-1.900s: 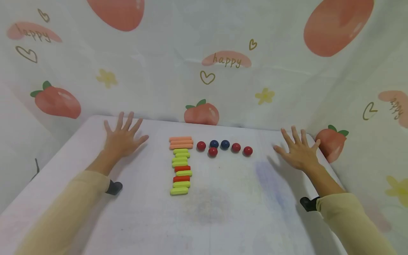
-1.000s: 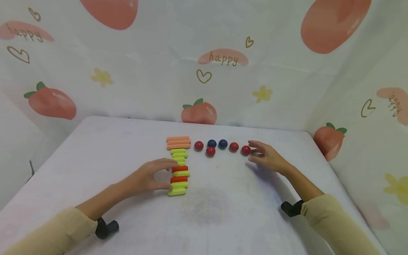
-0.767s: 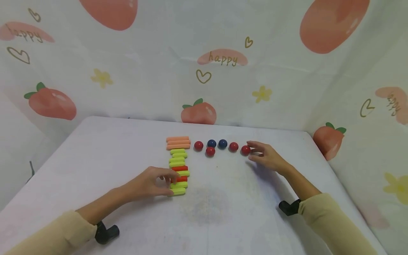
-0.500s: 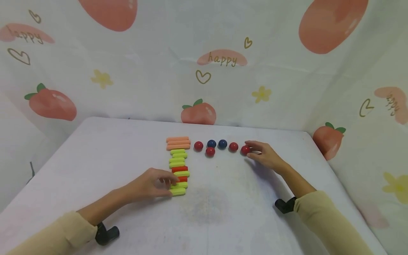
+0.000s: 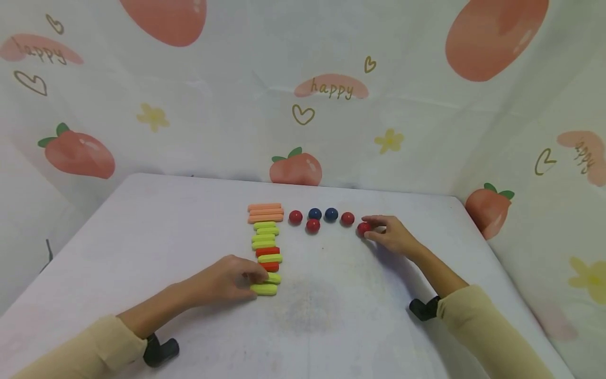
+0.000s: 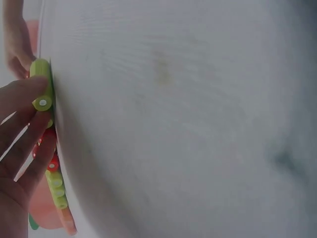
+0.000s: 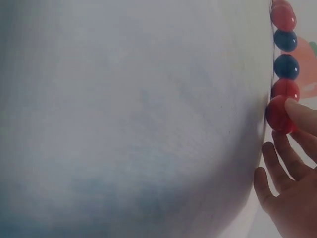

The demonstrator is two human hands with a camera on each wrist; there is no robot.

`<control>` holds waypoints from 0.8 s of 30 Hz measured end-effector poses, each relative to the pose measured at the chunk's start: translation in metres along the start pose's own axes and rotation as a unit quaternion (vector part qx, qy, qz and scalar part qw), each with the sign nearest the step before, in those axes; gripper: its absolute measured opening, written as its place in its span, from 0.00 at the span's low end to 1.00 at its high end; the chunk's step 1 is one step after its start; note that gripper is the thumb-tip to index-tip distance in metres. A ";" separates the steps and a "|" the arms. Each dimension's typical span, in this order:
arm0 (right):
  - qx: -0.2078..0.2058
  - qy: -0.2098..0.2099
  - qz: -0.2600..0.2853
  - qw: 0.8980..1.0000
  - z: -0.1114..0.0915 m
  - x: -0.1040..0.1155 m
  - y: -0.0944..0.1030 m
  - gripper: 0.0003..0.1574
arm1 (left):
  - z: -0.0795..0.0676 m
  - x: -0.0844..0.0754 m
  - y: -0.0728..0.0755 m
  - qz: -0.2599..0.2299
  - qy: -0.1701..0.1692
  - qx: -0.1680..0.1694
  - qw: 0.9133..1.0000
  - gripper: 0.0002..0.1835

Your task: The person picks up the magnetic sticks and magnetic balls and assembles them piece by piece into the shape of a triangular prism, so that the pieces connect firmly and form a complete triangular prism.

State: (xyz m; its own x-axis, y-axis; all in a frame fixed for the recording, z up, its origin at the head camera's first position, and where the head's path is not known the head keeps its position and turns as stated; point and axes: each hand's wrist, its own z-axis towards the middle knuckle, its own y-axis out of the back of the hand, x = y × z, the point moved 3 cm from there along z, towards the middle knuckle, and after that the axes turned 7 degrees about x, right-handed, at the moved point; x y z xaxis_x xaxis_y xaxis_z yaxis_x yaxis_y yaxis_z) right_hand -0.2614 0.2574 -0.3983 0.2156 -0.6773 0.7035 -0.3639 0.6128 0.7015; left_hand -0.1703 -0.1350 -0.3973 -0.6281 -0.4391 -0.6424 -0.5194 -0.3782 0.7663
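In the head view my left hand pinches the two nearest yellow-green sticks, with its thumb at the end of the front stick and fingertips over the one behind. The left wrist view shows the thumb lying across the front stick, whose end has a white core. My right hand grips the rightmost red ball between thumb and fingers. Seen from the right wrist, the thumb presses on that ball while the other fingers spread below it.
Beyond the left hand runs a column of red sticks, yellow-green sticks and orange sticks. Left of the right hand sit red balls and blue balls on the white table. A printed curtain hangs behind.
Both hands came inward from spread poses at the sides, the left to the sticks, the right to the ball. Lately the two front sticks and the rightmost red ball shifted slightly toward me.
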 end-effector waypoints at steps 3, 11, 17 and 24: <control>0.003 0.001 -0.011 1.000 -0.004 0.002 -0.003 0.27 | 0.002 -0.002 -0.001 -0.006 0.002 -0.009 1.000 0.17; 0.014 0.024 -0.018 0.999 -0.022 0.007 -0.010 0.26 | 0.016 -0.008 0.000 -0.023 -0.016 -0.068 0.997 0.16; 0.018 0.046 -0.023 0.999 -0.030 0.011 -0.019 0.26 | 0.040 -0.008 -0.002 -0.070 -0.008 -0.090 0.993 0.17; 0.027 0.059 -0.024 0.998 -0.032 0.023 -0.034 0.26 | 0.073 -0.012 -0.003 -0.081 0.004 -0.115 0.990 0.18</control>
State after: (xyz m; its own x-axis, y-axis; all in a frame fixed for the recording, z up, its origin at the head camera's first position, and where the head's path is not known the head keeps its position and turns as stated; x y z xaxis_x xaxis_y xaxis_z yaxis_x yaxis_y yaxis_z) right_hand -0.2146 0.2337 -0.4023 0.3381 -0.6505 0.6801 -0.3988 0.5555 0.7296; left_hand -0.2033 -0.0689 -0.3911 -0.5420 -0.3639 -0.7575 -0.4664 -0.6196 0.6313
